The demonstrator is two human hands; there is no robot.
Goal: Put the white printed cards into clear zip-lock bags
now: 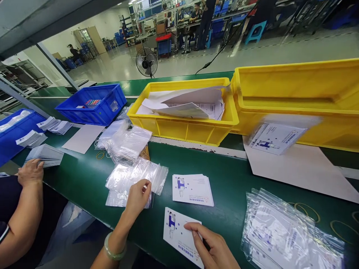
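My left hand (pixel 138 196) rests on a heap of clear plastic zip bags (pixel 134 177) on the green table, fingers curled and pinching the top bag. My right hand (pixel 211 248) presses its fingers on a white printed card (pixel 176 233) at the table's near edge. A small stack of the same cards (pixel 193 189) lies just beyond. Filled bags with cards inside are piled at the right (pixel 283 231).
Two yellow bins (pixel 185 127) (pixel 297 86) stand at the back, one holding paper sheets. A blurred bagged card (pixel 276 136) is in front of the larger bin. Blue bins (pixel 94 102) stand at the left. A co-worker's hand (pixel 30 172) touches card stacks at the far left.
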